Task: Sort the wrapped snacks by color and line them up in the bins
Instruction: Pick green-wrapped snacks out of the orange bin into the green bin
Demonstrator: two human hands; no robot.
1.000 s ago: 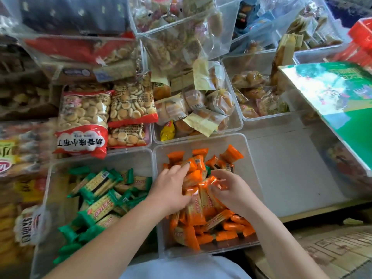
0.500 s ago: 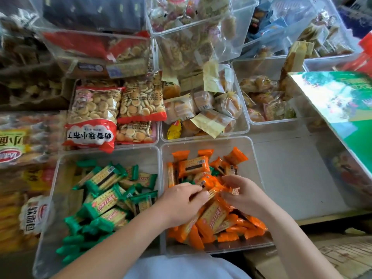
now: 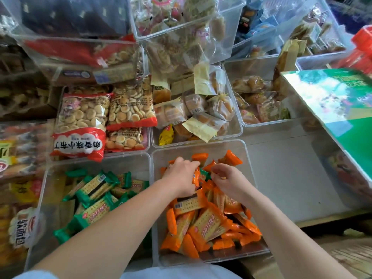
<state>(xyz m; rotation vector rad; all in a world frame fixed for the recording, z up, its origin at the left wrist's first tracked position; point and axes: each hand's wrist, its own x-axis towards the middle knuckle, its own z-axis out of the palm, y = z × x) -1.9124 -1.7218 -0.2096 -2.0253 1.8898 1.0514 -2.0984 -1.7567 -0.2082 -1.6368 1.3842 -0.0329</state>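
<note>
From the head camera, the orange wrapped snacks (image 3: pixel 203 224), flat oblong packets with crimped ends and a pale cracker picture on the face, lie heaped at all angles in a clear plastic bin (image 3: pixel 249 158) straight ahead, not in rows. One green wrapper (image 3: pixel 204 174) peeks out among them at the far end of the heap. The left hand (image 3: pixel 181 174) lies knuckles up on that far end, its fingers curled down into the packets, one orange packet standing on edge against it; whether it grips one, I cannot tell. The right hand (image 3: pixel 229 180) is just beside it, apart from it, fingertips bent down towards the green wrapper; its hold is hidden too. Touching this bin on the left, a second clear plastic bin (image 3: pixel 45 184) holds the green wrapped snacks (image 3: pixel 96 190), same shape, also loosely piled. Behind that bin lie red-and-clear bags of small round biscuits (image 3: pixel 84 121). To the right, bare grey worktop (image 3: pixel 291 178) runs up to a glossy green box (image 3: pixel 342 109).
</note>
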